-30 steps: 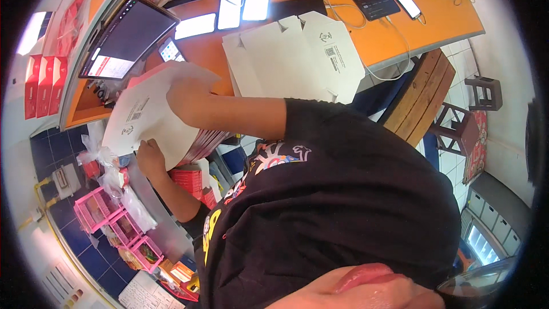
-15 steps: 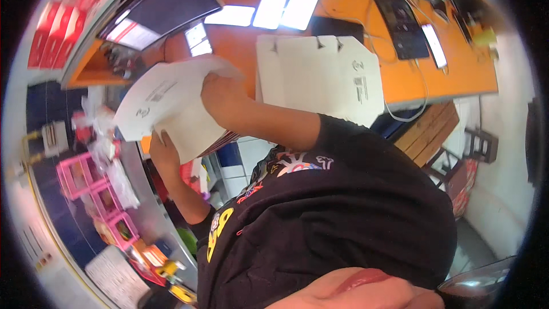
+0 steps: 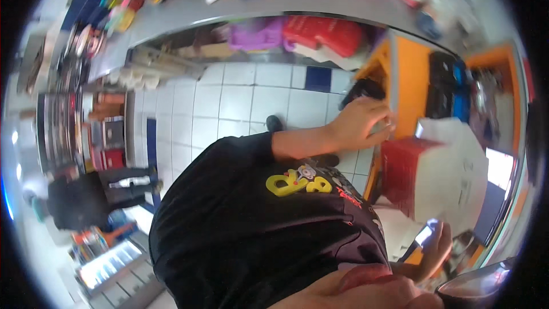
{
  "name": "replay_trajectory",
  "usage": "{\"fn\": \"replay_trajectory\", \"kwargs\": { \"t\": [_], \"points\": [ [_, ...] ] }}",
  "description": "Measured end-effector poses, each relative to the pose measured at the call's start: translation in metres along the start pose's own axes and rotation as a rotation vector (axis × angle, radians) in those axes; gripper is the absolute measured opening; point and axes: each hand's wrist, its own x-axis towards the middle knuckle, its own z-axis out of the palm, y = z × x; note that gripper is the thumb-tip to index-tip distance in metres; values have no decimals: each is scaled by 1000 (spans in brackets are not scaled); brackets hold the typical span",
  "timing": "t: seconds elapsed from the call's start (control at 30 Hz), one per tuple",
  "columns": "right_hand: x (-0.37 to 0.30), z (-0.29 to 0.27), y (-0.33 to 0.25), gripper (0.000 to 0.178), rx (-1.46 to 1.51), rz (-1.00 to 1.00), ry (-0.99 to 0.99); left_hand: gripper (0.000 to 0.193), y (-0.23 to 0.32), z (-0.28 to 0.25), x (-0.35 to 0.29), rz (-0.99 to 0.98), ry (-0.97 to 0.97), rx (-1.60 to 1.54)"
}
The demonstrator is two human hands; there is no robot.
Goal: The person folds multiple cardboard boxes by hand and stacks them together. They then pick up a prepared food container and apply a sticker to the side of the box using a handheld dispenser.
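Glossy white floor tiles (image 3: 237,100), broken by a few dark blue ones, spread left of and beyond the hands, up to a long grey metal counter (image 3: 274,0). Left forearm reached out to the right from its black sleeve (image 3: 251,149), nearly level, and the left hand (image 3: 361,125) hung with its back up and fingers bent toward the thumb, just beside the red panel of a carton (image 3: 457,177). Whether those fingers pinched the carton's edge, I could not tell.

On the carton's other side, below and to the right of that grip, the right hand (image 3: 439,246) stood with its fingers pointing up to the carton's lower edge, close to a lit phone (image 3: 426,233); its hold was also unclear, blurred as it was. Between both hands, the carton showed smooth, matte white board with slanted corners and small dark print, joined to the flat red panel. Past the left hand rose smooth orange furniture (image 3: 410,74); farther out lay a shiny red bundle (image 3: 329,35) and a purple plastic crate (image 3: 257,35).
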Motion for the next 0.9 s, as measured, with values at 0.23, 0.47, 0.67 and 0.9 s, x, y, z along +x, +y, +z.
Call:
{"fn": "replay_trajectory", "kwargs": {
  "t": [0.23,0.47,0.67,0.9],
  "points": [
    [82,228,-139,25,1334,-364,-958,24,-111,-146,-156,-553,-207,-239],
    [265,537,-146,42,1190,668,-400,24,-152,-234,-207,-1085,20,-273],
    [404,614,-75,59,867,551,-354,22,-190,-226,-181,-1340,181,-306],
    [471,657,-37,35,1182,494,-477,20,-243,-215,-114,-1318,-33,-131]
  ]
}}
